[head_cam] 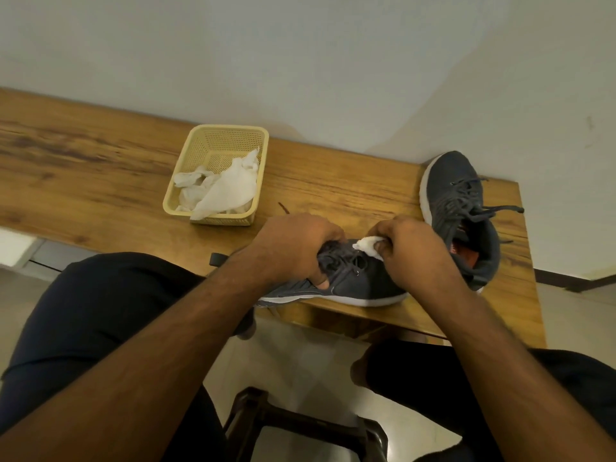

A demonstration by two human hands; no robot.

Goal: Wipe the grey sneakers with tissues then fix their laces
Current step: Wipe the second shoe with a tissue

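- Gripping near sneaker [353, 285] on table [333, 188] with our left hand [296, 248]; right hand [413, 248] pinches tissue [368, 245] over laces [346, 261]
- Second sneaker [460, 208] right; basket [220, 145] holds tissues [226, 191]

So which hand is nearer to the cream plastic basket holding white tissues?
Left. The left hand grips the near sneaker just in front of the cream plastic basket; the right hand, pinching a tissue wad, is farther right.

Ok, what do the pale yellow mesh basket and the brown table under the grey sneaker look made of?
The pale yellow mesh basket looks like moulded plastic: uniform colour, a fine perforated grid, a smooth rolled rim. The brown table shows streaky wood grain with a light sheen; solid wood or a printed laminate cannot be told apart here.
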